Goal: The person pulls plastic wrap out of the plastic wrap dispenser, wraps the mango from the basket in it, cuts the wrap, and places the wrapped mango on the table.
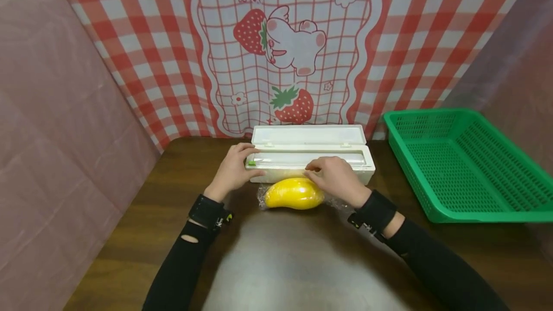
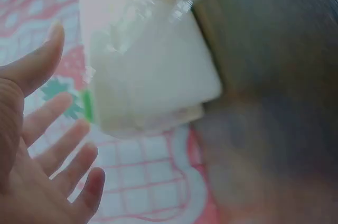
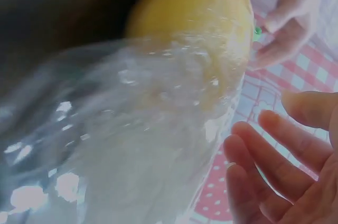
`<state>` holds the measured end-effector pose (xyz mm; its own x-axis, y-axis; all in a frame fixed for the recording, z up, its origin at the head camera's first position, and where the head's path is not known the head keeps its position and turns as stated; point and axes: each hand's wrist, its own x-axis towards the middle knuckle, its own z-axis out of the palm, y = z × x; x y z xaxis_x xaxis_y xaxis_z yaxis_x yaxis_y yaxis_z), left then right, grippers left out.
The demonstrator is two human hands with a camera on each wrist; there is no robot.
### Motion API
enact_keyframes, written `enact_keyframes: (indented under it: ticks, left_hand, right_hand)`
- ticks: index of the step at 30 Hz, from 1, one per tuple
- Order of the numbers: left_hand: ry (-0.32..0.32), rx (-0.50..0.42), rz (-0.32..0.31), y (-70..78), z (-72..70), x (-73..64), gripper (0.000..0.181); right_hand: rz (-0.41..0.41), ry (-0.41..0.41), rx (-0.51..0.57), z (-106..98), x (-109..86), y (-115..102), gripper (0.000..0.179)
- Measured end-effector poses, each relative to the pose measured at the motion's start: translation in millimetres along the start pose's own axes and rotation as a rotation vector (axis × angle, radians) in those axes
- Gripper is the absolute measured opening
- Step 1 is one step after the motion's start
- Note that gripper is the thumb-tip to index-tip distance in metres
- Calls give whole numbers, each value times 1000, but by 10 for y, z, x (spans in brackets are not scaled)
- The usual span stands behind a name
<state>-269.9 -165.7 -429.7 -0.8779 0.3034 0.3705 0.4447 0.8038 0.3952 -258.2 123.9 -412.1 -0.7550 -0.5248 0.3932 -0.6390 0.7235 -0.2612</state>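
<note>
A white plastic-wrap dispenser box (image 1: 276, 175) lies on the table with its lid (image 1: 308, 135) raised and a clear roll inside. A green tab (image 1: 252, 162) shows at its left end. Just in front of it, a yellow mango (image 1: 294, 194) sits in crinkled clear wrap (image 3: 137, 145), which trails out at both ends. My left hand (image 1: 233, 167) is at the box's left end, thumb apart from the extended fingers. Above the mango's right end, my right hand (image 1: 339, 179) reaches over the box's front edge, its fingers loosely bent and the thumb apart from them.
To the right stands a green plastic basket (image 1: 414, 188) with perforated sides. A red-and-white checked cloth (image 1: 164, 61) with strawberry prints hangs behind the box. Pink cloth (image 1: 52, 157) borders the left side of the brown table (image 1: 129, 248).
</note>
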Motion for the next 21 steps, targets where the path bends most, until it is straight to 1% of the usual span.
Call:
enact_keyframes:
  ticks: [3, 6, 9, 13, 18, 21]
  left_hand:
    - [-41, -50, -38, -106, 42, 23, 68]
    - [-63, -72, -59, -164, 104, 30, 69]
    - [-49, -62, -49, -198, 148, 44, 67]
    - [-22, -41, -30, -210, 164, 67, 63]
    - [-35, -41, -71, -219, 160, 67, 61]
    - [-20, -63, -76, -238, 178, 51, 59]
  right_hand:
    - [-27, 16, 18, 17, 121, -42, 20]
    - [-50, 17, 42, 41, 240, -103, 19]
    - [-64, 20, 50, 73, 370, -176, 17]
    - [-84, 18, 39, 119, 531, -278, 15]
    - [-111, -18, 22, 184, 685, -409, 18]
    - [-115, -55, 19, 251, 761, -474, 19]
